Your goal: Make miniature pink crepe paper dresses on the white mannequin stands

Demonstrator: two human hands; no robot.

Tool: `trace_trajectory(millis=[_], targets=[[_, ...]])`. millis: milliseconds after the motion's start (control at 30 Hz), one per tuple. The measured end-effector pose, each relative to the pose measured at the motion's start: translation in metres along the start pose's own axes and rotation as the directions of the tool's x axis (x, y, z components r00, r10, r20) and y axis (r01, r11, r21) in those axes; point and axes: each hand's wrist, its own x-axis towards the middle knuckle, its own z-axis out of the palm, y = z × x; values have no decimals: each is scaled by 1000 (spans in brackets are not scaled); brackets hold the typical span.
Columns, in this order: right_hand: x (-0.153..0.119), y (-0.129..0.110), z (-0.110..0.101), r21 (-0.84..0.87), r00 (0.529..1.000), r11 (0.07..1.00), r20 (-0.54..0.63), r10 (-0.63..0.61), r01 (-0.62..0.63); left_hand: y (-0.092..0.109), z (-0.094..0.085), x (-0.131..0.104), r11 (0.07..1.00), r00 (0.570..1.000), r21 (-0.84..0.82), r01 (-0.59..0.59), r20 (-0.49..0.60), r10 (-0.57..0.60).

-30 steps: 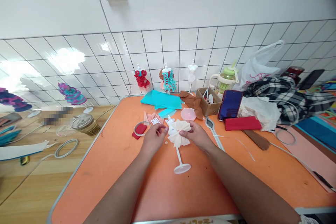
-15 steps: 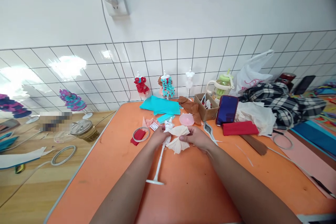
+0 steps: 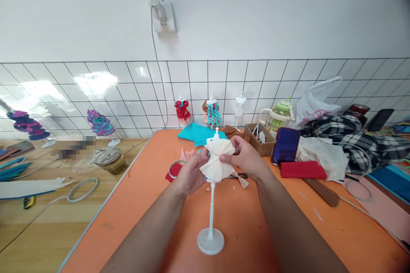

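A small white mannequin (image 3: 211, 215) on a round-based stand is upright in front of me, its neck knob showing on top. A cream pleated paper piece (image 3: 218, 168), pinched in at the middle like a bow, covers its torso. My right hand (image 3: 246, 158) is closed on the paper's gathered centre with thumb and finger. From the left, my left hand (image 3: 191, 173) steadies the mannequin's body, thumb at the paper's edge and other fingers partly hidden behind. Behind my right hand are a dark-handled tool (image 3: 241, 175) and a scrap of cream paper (image 3: 244, 182).
Turquoise paper (image 3: 193, 133), dressed mannequins (image 3: 213, 113) and a bare mannequin (image 3: 240, 106) stand toward the tiled wall. Rightward are a cardboard box (image 3: 265, 148), a phone (image 3: 286, 146), folded red paper (image 3: 303, 169) and a drink bottle (image 3: 281, 116). A tape roll (image 3: 175, 169) lies left.
The mannequin has gone from tilted to upright, and the cream paper now lies across its torso. Both hands have moved with it. The camera view has shifted a little.
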Motion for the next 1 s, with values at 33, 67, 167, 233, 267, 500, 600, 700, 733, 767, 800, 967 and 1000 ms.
trace_trajectory(millis=[33,67,167,233,267,500,600,700,733,767,800,967,1000], targets=[[-2,1,1,-3,1000,1000,0,-2,2,0,0,-1,999,1000,44,-12,9,12],[-3,2,2,-13,1000,1000,6,-4,4,0,-1,-1,995,1000,94,-21,14,20],[-5,2,3,-88,1000,996,6,-6,6,-1,2,-1,976,1000,219,-22,4,21],[-5,1,3,-150,999,988,-29,-25,20,-1,4,-1,966,1000,260,-9,-6,11],[-5,1,3,-165,998,986,-44,-38,30,-1,5,-1,962,1000,273,-5,-7,7],[0,5,2,-63,999,998,36,-19,21,-3,3,-4,919,996,395,-13,-73,45],[1,6,1,-44,999,999,44,-12,14,-3,3,-4,893,995,450,-8,-82,51],[0,7,0,-17,999,1000,49,-12,12,-2,5,-5,875,995,483,-4,-83,50],[0,7,0,-4,998,1000,57,-5,5,-2,6,-6,869,995,494,-7,-81,54],[0,7,-1,7,998,1000,69,5,-6,-2,7,-6,864,995,504,-9,-78,56],[0,8,-1,16,997,1000,80,18,-19,-2,8,-6,859,995,512,-14,-74,60],[0,8,-3,8,994,999,103,46,-47,-4,10,-7,832,993,554,-10,-93,73],[0,7,-4,11,993,999,113,45,-46,-5,10,-7,827,992,563,-10,-98,79]])
